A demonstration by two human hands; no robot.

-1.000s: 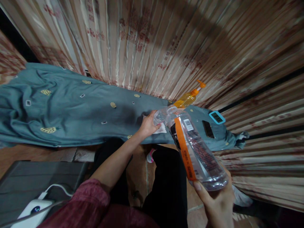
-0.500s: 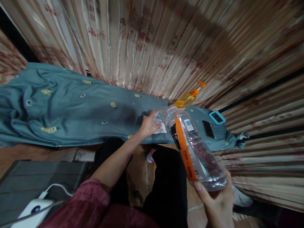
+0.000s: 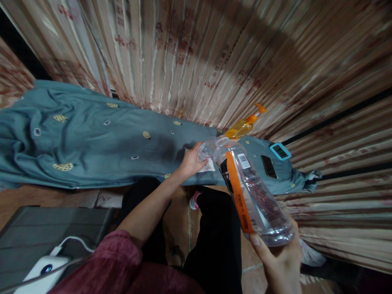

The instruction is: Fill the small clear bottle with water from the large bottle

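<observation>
My right hand (image 3: pixel 280 261) grips the base of a large clear plastic bottle (image 3: pixel 252 196) with an orange strip on its label. The bottle is tipped forward, its open mouth down against a small clear container (image 3: pixel 206 150). My left hand (image 3: pixel 191 161) is closed round that container, which rests on a white tissue (image 3: pixel 210 165) lying on the teal patterned cloth (image 3: pixel 92 143). A little clear liquid sits in the bottle's lower end.
An orange pump bottle (image 3: pixel 243 125) stands behind the tipped bottle against the striped curtain (image 3: pixel 214 61). A dark phone (image 3: pixel 268 166) and a blue-framed device (image 3: pixel 280 151) lie on the cloth to the right. A white power bank (image 3: pixel 44 271) with a cable sits on a grey surface at lower left.
</observation>
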